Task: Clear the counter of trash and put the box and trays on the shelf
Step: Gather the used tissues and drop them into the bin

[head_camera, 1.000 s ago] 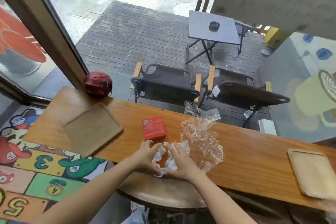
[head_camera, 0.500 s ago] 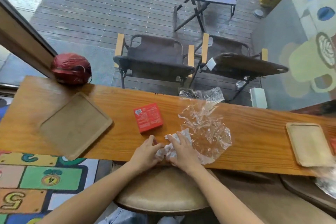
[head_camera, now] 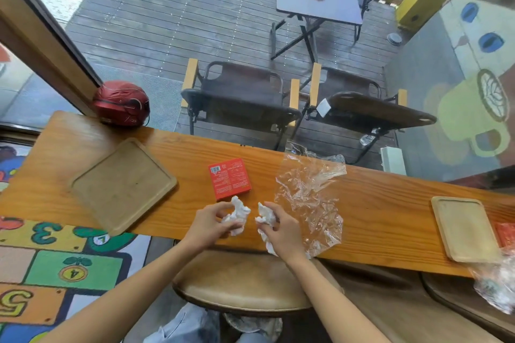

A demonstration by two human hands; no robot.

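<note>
On the long wooden counter (head_camera: 376, 203) my left hand (head_camera: 209, 223) grips one crumpled white tissue (head_camera: 239, 213). My right hand (head_camera: 281, 228) grips a second white tissue wad (head_camera: 264, 216), a small gap apart from the first. A red box (head_camera: 229, 178) lies flat just beyond my left hand. Crinkled clear plastic wrap (head_camera: 309, 198) is spread to the right of my right hand. One wooden tray (head_camera: 122, 184) sits at the left of the counter. Another wooden tray (head_camera: 465, 227) rests at the right end.
A red helmet (head_camera: 121, 103) sits at the counter's far left corner. A padded stool (head_camera: 242, 284) stands under the counter below my arms. More clear plastic (head_camera: 496, 284) and a red packet (head_camera: 505, 232) lie at the right edge. Glass separates the counter from outdoor chairs.
My hands were pressed together over one clump of tissue. They have drawn apart, each holding its own wad. The view has tilted down and shifted.
</note>
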